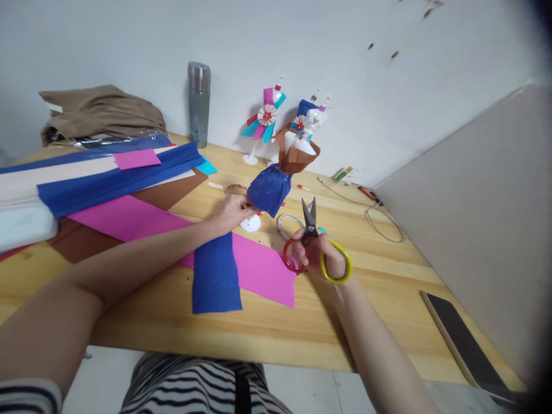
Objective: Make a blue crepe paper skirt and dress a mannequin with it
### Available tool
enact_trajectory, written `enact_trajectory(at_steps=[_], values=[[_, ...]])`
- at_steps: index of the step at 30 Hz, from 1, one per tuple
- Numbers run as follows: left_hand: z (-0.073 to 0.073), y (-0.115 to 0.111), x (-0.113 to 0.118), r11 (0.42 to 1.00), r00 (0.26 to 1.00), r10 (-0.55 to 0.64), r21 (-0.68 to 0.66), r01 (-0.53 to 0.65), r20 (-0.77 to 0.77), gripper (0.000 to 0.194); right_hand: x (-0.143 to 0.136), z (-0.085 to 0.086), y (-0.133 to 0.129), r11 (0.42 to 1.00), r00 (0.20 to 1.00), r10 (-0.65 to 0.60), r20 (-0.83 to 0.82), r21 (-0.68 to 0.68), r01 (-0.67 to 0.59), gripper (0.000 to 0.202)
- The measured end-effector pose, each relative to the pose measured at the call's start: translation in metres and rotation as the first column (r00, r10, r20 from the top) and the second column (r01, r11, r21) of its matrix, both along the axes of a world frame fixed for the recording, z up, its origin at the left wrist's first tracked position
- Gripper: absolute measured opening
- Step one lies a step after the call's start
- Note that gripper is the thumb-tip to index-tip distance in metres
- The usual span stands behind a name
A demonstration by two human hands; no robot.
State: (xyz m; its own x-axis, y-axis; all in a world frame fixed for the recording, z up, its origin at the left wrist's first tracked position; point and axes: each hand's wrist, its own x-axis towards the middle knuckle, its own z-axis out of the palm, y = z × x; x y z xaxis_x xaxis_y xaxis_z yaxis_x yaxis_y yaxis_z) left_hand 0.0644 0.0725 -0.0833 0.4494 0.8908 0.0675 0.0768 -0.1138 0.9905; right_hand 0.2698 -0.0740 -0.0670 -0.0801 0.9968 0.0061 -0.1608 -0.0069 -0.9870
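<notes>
My left hand [234, 213] pinches the lower edge of the blue crepe-paper skirt [271, 188] on a small white doll figure [314, 119]. The figure leans to the right, with a flared brown paper top [297, 161] above its waist. Below the skirt shows a round white base [250, 223]. My right hand [317, 253] has its fingers through the loops of a pair of scissors [310, 229] with red and yellow handles. The scissor blades point up and are parted, a little right of the skirt, with nothing between them.
A blue paper strip [217, 282] lies across a pink paper sheet [263, 264]. A roll of tape [288, 223] sits behind the scissors. More dressed figures [268, 115] and a thermos [199, 106] stand by the wall. A phone [463, 339] rests at right; stacked paper [125, 172] at left.
</notes>
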Motion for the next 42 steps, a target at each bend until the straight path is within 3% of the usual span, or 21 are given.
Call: enact_trajectory(at_steps=[9, 14, 17, 18, 20, 22, 23, 25, 29, 32, 37, 39, 40, 42], values=[[0.006, -0.003, -0.003, 0.999, 0.999, -0.049, -0.003, 0.049, -0.023, 0.035, -0.004, -0.006, -0.001, 0.999, 0.999, 0.036, 0.021, 0.025, -0.037, 0.049], [0.0, 0.0, 0.0, 1.0, 1.0, -0.028, -0.013, 0.028, 0.0, 0.035, 0.008, 0.002, -0.006, 1.0, 0.948, -0.008, 0.318, -0.003, 0.009, 0.046], [-0.004, 0.001, 0.002, 1.0, 0.999, 0.006, -0.018, -0.005, 0.041, 0.032, 0.01, 0.012, -0.009, 0.999, 0.806, 0.038, 0.591, -0.043, -0.015, 0.044], [-0.004, 0.001, 0.002, 1.0, 0.999, 0.002, -0.016, -0.001, 0.044, 0.033, 0.01, 0.016, -0.009, 0.999, 0.713, 0.05, 0.699, -0.044, -0.027, 0.04], [-0.003, 0.0, 0.003, 0.999, 1.0, -0.02, -0.027, 0.021, 0.022, 0.036, 0.007, 0.022, -0.011, 0.999, 0.451, 0.052, 0.891, -0.046, -0.024, 0.03], [-0.001, -0.001, 0.003, 0.998, 0.999, -0.043, -0.056, 0.042, -0.007, 0.037, 0.005, 0.026, -0.012, 0.998, 0.217, 0.062, 0.974, -0.063, -0.004, 0.024], [0.0, -0.002, 0.003, 0.996, 0.999, -0.053, -0.07, 0.052, -0.011, 0.036, 0.005, 0.028, -0.013, 0.996, 0.147, 0.084, 0.986, -0.084, -0.002, 0.028], [-0.001, -0.002, 0.004, 0.994, 0.998, -0.063, -0.086, 0.063, -0.001, 0.034, 0.006, 0.03, -0.015, 0.991, 0.083, 0.132, 0.988, -0.131, -0.014, 0.046], [-0.006, 0.001, 0.006, 0.993, 0.997, -0.082, -0.086, 0.082, -0.002, 0.027, 0.011, 0.041, -0.021, 0.982, 0.033, 0.187, 0.982, -0.187, -0.005, 0.073], [-0.005, 0.001, 0.007, 0.994, 0.997, -0.079, -0.076, 0.078, -0.013, 0.018, 0.008, 0.05, -0.026, 0.983, -0.011, 0.179, 0.984, -0.178, 0.041, 0.059], [-0.002, -0.001, 0.009, 0.998, 0.999, -0.044, -0.055, 0.044, -0.009, 0.024, -0.002, 0.051, -0.028, 0.983, -0.123, 0.117, 0.985, -0.097, 0.159, 0.02], [-0.002, -0.001, 0.009, 0.998, 0.999, -0.043, -0.048, 0.043, -0.005, 0.025, -0.002, 0.048, -0.022, 0.974, -0.037, -0.043, 0.998, 0.05, 0.222, 0.026], [-0.002, -0.001, 0.009, 0.998, 0.999, -0.045, -0.049, 0.044, -0.006, 0.025, -0.001, 0.048, -0.017, 0.959, 0.079, -0.174, 0.981, 0.151, 0.24, 0.028], [-0.001, -0.002, 0.009, 0.998, 0.999, -0.047, -0.052, 0.047, -0.005, 0.027, -0.002, 0.051, -0.004, 0.891, 0.402, -0.446, 0.8, 0.356, 0.281, 0.025]])
